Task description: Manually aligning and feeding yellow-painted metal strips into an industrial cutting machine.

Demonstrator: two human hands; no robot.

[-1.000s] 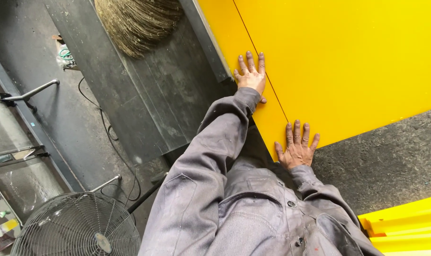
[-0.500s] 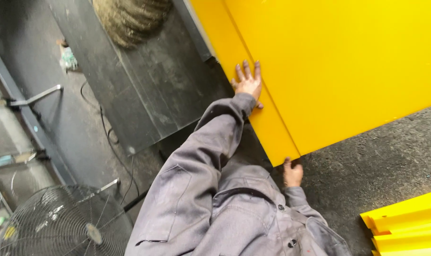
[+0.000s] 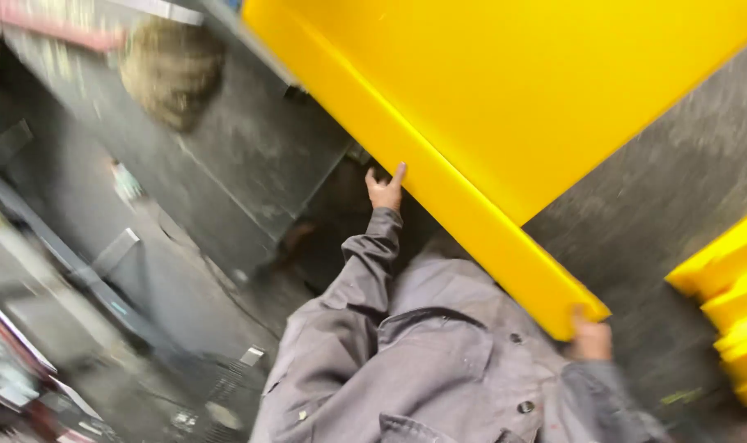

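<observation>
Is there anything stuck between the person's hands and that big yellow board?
No, nothing visible. The left hand presses straight against the long side edge of the yellow board, and the right hand grips its near corner. Both hands touch the board directly. The picture is blurry, so tiny things would not show.

Dim workshop floor, blurred

A grey concrete floor (image 3: 661,172) is seen; a straw broom (image 3: 172,70) and dark metal sheets (image 3: 250,164) are laid on it.
</observation>
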